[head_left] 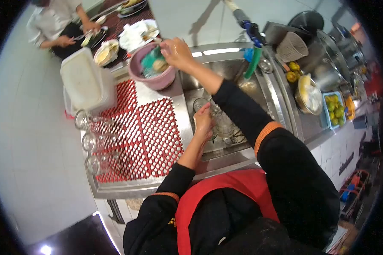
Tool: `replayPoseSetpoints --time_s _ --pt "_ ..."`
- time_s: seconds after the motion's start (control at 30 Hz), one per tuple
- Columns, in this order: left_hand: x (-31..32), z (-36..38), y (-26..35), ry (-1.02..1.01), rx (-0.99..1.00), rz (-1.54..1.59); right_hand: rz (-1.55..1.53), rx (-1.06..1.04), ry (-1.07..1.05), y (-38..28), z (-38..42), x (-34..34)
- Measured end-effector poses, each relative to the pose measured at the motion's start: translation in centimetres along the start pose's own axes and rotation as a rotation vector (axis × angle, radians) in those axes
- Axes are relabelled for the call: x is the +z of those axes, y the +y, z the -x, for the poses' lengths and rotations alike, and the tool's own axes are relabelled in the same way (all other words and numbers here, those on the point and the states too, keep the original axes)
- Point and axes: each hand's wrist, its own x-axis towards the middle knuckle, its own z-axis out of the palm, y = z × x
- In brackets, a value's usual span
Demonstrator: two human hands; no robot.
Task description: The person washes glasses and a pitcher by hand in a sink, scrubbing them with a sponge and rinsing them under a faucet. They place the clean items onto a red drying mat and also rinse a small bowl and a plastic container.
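I'm looking down from afar on a counter with a grey steel sink (260, 87).
From the left, three clear glass mugs (98, 162) are sitting on a red mesh mat (161, 138); the right hand (176, 53), fingers bent, is hovering at a round pink plastic bucket (161, 82), its hold unclear to me; the left hand (204, 122), loosely curled, is hovering by clear drinking glasses (225, 126) inside the sink, and I can't tell whether it's gripping one.
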Motion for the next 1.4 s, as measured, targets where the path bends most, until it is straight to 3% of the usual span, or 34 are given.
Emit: replayPoseSetpoints --time_s 0.1,0.17,0.23,0.27,0.33,0.37,0.43,0.5,0.57,0.63,0.67,0.7,0.73,0.77,0.83,0.87,0.9,0.93,0.97,1.03,1.07,1.17,1.23,1.37,1.4 --pt "-0.9 -0.8 -0.8 -0.042 0.002 0.020 -0.115 0.285 0.118 1.6 5.6 -3.7" --pt "-0.4 -1.7 -1.3 -0.049 0.006 0.027 -0.301 0.700 0.156 4.2 10.2 -6.5" --pt "0.6 -2.8 -1.8 -0.029 0.016 -0.001 -1.032 1.175 0.258 9.3 14.8 -8.8" --pt "1.4 -3.1 -1.8 -0.026 0.016 0.016 -1.023 1.168 0.283 9.9 15.4 -9.6" --pt "2.8 -4.4 -2.3 -0.051 0.015 -0.015 -1.561 1.250 0.455 11.0 16.4 -11.8" --pt "3.7 -5.1 -2.5 -0.054 0.020 -0.039 -1.553 1.235 0.480 11.6 16.7 -12.5" --pt "5.3 -6.8 -3.4 -0.056 0.063 -0.125 -1.686 1.331 0.180 13.5 17.1 -12.7" --pt "6.8 -8.2 -4.1 -0.075 0.158 -0.163 -1.411 1.079 -0.138 14.5 18.2 -12.1" --pt "8.3 -8.6 -3.5 -0.042 0.098 -0.447 -0.561 1.281 -0.283 10.0 16.1 -14.3" --pt "9.2 -10.3 -3.8 -0.202 0.135 -0.363 0.211 0.525 -0.384 12.9 18.1 -14.0" --pt "9.8 -11.0 -3.9 -0.277 0.144 -0.412 0.217 0.621 -0.525 10.3 16.0 -17.1" --pt "8.2 -14.1 -5.5 -0.648 0.572 -0.473 0.209 0.719 -0.668 6.7 13.4 -20.2" --pt "12.0 -10.9 -2.9 -0.291 0.170 -0.652 0.216 0.582 -0.499 5.8 12.9 -21.1" --pt "13.1 -10.2 -2.8 -0.265 0.259 -0.647 0.165 0.600 -0.226 3.1 11.6 -22.7" --pt "13.9 -9.6 -1.5 -0.306 0.144 -0.588 0.035 0.280 0.003 0.9 8.7 -24.0" --pt "14.9 -8.7 -0.5 -0.334 0.175 -0.764 -0.035 0.199 0.079 -0.3 7.5 -24.1" --pt "15.4 -8.3 0.3 -0.356 0.209 -0.941 -0.007 0.105 0.108 -1.1 6.4 -23.6" --pt "11.7 -16.0 -2.6 -0.409 0.121 -0.473 -0.043 0.175 0.034 -2.4 5.6 -23.7" --pt "11.7 -15.6 -2.6 -0.417 0.120 -0.477 -0.038 0.177 0.041 -2.9 5.0 -22.9" --pt "12.3 -12.9 -1.5 -0.583 0.340 -0.108 0.022 0.226 0.168 -3.1 3.5 -21.1" --pt "13.0 -9.3 0.2 -0.354 0.122 -0.185 0.027 0.227 0.171 -3.0 3.0 -21.1" --pt "11.7 -7.0 1.0 -0.271 0.221 -0.187 -0.040 0.236 0.197 -2.6 1.8 -20.6" --pt "9.6 -7.6 1.4 -0.268 0.194 -0.227 -0.174 0.088 0.441 -1.8 1.8 -19.9" --pt "8.1 -5.9 2.4 -0.216 0.179 -0.293 -0.158 0.131 0.404 -2.3 2.4 -21.6" --pt "7.8 -5.3 2.7 -0.219 0.179 -0.296 -0.143 0.232 0.306 -2.7 2.6 -22.2"
